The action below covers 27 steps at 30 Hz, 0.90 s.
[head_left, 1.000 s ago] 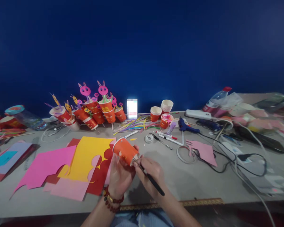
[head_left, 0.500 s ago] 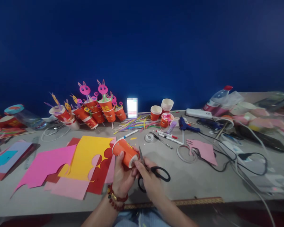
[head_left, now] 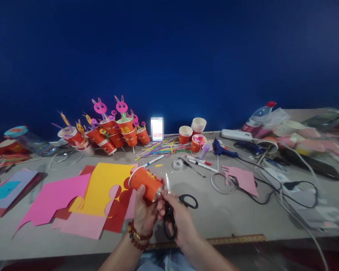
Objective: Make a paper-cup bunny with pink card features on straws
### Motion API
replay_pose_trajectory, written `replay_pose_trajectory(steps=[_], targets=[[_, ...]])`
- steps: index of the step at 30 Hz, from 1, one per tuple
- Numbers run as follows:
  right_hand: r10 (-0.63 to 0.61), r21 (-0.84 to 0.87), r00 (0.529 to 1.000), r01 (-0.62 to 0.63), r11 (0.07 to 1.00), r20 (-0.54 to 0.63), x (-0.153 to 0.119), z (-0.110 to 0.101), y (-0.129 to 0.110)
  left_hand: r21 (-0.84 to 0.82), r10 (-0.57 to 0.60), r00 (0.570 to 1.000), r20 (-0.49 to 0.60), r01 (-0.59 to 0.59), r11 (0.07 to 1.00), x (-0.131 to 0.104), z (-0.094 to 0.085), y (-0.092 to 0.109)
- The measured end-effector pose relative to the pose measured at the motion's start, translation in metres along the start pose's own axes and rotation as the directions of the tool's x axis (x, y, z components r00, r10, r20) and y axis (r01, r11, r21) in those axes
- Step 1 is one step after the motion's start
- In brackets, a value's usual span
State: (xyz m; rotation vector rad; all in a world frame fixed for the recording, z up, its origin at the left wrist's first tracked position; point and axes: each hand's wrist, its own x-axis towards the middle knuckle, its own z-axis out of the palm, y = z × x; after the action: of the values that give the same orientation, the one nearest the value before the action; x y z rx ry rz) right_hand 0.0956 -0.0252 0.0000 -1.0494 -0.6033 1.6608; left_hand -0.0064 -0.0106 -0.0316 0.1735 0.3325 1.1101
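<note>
An orange paper cup (head_left: 145, 183) lies tilted in my left hand (head_left: 145, 214), its open rim toward the upper left and its base toward the lower right. The fingers of that hand wrap round the cup, and a beaded bracelet circles the wrist. At the cup's base are the fingertips of my right hand (head_left: 180, 218). Black-handled scissors (head_left: 170, 222) hang in the right hand, blades apart, one blade pointing up beside the cup. What the right fingertips pinch at the base is too small to make out.
Coloured paper sheets (head_left: 101, 188) spread at the left. Orange cups with pink rabbit faces (head_left: 127, 128) stand behind them. Straws (head_left: 158, 147), stacked cups (head_left: 185, 135), a tape roll (head_left: 177, 163), markers and a blue glue gun (head_left: 223, 149) lie beyond my hands. Cables run at the right.
The cup has shifted slightly left and turned, showing more of its yellow print. The scissors have swung in my right hand, their blades now wider apart and one handle loop lower.
</note>
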Motion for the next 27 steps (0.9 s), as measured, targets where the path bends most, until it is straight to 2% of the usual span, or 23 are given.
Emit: replay_pose_trajectory(steps=[4, 7, 10, 15, 17, 20, 23, 27], targets=[[-0.073, -0.013, 0.995, 0.073, 0.997, -0.063, 0.003, -0.003, 0.003, -0.013, 0.092, 0.992, -0.086, -0.093, 0.996, 0.002, 0.013, -0.001], [-0.082, -0.04, 0.996, 0.082, 0.996, -0.019, 0.007, -0.006, 0.004, 0.013, 0.105, 0.983, -0.152, -0.104, 0.994, 0.004, 0.02, -0.002], [-0.106, -0.09, 0.994, 0.105, 0.99, -0.008, 0.009, -0.009, 0.004, 0.025, 0.118, 0.978, -0.174, -0.115, 0.993, 0.004, 0.023, -0.001], [-0.207, -0.291, 0.977, 0.215, 0.932, 0.057, 0.01, -0.014, 0.003, 0.04, 0.12, 0.96, -0.254, -0.113, 0.993, 0.003, 0.029, 0.0], [-0.261, -0.414, 0.96, 0.277, 0.867, 0.096, 0.01, -0.016, 0.003, 0.052, 0.106, 0.955, -0.278, -0.095, 0.994, 0.003, 0.031, 0.0], [-0.377, -0.591, 0.905, 0.416, 0.691, 0.196, 0.011, -0.019, 0.003, 0.055, 0.12, 0.949, -0.292, -0.109, 0.993, 0.003, 0.031, 0.0], [-0.479, -0.665, 0.826, 0.54, 0.517, 0.298, 0.013, -0.025, 0.004, 0.055, 0.154, 0.932, -0.329, -0.144, 0.988, 0.005, 0.031, 0.0], [-0.546, -0.675, 0.727, 0.649, 0.351, 0.415, 0.018, -0.031, 0.002, 0.037, 0.189, 0.891, -0.413, -0.191, 0.981, 0.006, 0.033, 0.002]])
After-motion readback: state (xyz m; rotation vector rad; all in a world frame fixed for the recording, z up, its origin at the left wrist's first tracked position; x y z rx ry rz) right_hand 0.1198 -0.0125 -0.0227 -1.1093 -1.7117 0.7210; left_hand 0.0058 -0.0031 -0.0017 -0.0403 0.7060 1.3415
